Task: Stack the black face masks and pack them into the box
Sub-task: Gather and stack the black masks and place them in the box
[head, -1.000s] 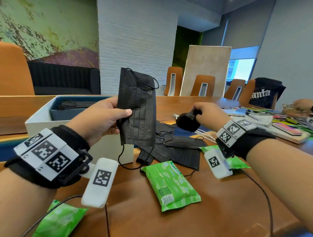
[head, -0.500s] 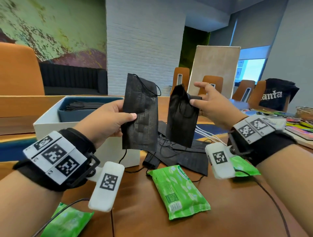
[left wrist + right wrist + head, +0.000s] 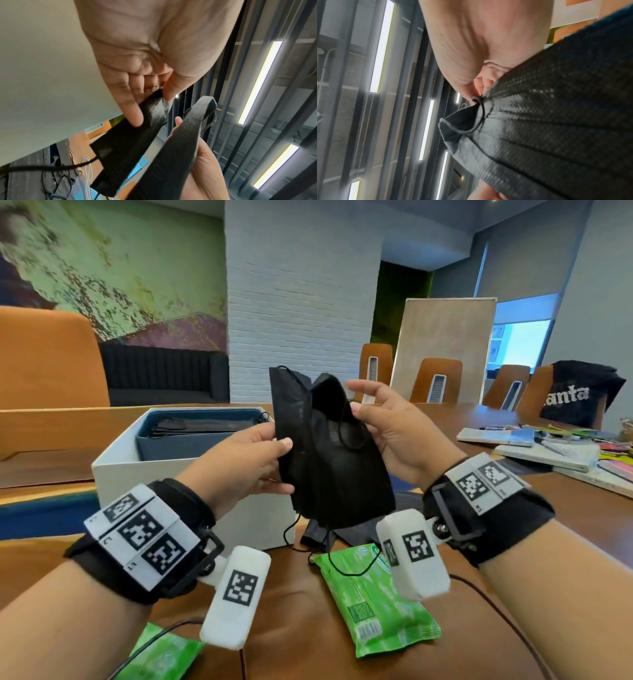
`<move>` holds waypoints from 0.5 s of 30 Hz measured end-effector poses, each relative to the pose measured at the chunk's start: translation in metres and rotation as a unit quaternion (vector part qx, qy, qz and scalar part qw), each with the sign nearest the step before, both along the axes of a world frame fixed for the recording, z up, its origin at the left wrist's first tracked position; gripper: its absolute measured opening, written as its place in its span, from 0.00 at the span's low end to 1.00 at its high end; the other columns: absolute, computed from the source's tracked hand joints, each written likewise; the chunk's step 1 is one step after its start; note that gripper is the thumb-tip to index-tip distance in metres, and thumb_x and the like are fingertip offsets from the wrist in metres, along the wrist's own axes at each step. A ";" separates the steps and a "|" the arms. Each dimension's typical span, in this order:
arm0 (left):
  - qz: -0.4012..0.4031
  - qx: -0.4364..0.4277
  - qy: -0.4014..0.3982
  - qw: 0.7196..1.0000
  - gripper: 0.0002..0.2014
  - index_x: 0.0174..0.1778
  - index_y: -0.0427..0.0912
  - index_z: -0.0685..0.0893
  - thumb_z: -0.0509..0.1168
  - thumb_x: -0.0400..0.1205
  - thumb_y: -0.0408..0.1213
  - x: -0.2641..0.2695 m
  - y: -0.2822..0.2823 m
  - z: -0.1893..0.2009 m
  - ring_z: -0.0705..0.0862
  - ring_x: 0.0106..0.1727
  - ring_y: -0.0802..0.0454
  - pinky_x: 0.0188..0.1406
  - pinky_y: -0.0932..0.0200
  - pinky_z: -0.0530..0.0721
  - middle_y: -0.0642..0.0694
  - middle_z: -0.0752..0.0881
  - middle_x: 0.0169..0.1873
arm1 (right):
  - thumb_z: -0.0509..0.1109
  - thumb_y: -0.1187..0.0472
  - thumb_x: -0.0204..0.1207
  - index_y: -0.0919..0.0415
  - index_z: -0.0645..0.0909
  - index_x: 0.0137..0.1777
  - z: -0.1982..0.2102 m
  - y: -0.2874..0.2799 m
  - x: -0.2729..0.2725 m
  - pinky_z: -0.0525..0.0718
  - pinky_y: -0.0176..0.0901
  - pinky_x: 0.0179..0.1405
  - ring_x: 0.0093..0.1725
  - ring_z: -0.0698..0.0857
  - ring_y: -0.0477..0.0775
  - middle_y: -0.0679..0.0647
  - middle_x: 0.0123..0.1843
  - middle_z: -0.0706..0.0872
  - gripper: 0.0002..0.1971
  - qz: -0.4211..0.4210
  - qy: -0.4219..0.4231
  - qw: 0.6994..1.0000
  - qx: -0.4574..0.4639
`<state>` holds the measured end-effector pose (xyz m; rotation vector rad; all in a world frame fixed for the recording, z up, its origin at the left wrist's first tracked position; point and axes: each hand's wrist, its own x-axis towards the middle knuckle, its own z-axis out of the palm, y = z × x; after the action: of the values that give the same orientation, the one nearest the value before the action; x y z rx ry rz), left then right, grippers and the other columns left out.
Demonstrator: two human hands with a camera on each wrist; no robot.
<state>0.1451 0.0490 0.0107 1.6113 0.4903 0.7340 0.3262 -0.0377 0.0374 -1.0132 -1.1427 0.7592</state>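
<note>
Your left hand [image 3: 253, 460] pinches one black face mask [image 3: 291, 419]; your right hand [image 3: 400, 433] pinches a second mask [image 3: 342, 470], puckered at the top. Unflattened, it may stack crooked, and the dangling ear loops [image 3: 346, 570] could catch the white box [image 3: 191, 484].

Two green wipe packs [image 3: 380, 601] [image 3: 161, 655] lay on the brown table [image 3: 308, 645]; books [image 3: 548, 453] sat far right, orange chairs [image 3: 435, 381] behind.
</note>
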 end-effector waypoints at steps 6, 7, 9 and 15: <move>-0.007 -0.033 0.014 0.999 0.21 0.60 0.45 0.80 0.54 0.83 0.56 0.003 -0.002 0.005 0.89 0.41 0.50 0.40 0.55 0.89 0.44 0.89 0.47 | 0.63 0.69 0.82 0.55 0.71 0.71 -0.012 0.020 -0.010 0.87 0.41 0.35 0.43 0.87 0.50 0.58 0.51 0.86 0.19 -0.023 0.075 0.997 -0.013; -0.017 -0.002 0.021 1.000 0.20 0.60 0.46 0.80 0.56 0.81 0.56 0.003 -0.002 0.004 0.90 0.41 0.51 0.42 0.55 0.89 0.46 0.90 0.46 | 0.63 0.68 0.82 0.55 0.71 0.71 -0.013 0.023 -0.011 0.88 0.42 0.36 0.44 0.87 0.50 0.58 0.52 0.86 0.20 -0.029 0.082 0.996 -0.013; -0.029 0.061 0.030 0.997 0.16 0.60 0.49 0.81 0.65 0.77 0.48 0.001 -0.001 -0.001 0.91 0.46 0.53 0.46 0.55 0.89 0.48 0.91 0.47 | 0.63 0.65 0.83 0.57 0.70 0.72 -0.018 0.028 -0.015 0.88 0.45 0.43 0.47 0.86 0.51 0.58 0.53 0.85 0.18 -0.030 0.091 0.995 -0.010; 0.028 0.105 0.052 0.993 0.08 0.52 0.57 0.83 0.67 0.81 0.37 -0.001 0.005 -0.008 0.87 0.54 0.56 0.56 0.53 0.83 0.58 0.90 0.47 | 0.65 0.28 0.64 0.55 0.70 0.73 -0.042 0.037 -0.011 0.81 0.59 0.65 0.67 0.83 0.56 0.56 0.67 0.83 0.43 -0.009 -0.038 0.999 -0.001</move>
<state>0.1446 0.0545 0.0029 1.8462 0.5499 0.7671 0.3148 -0.0007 -0.0046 -1.0598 -1.1970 0.7120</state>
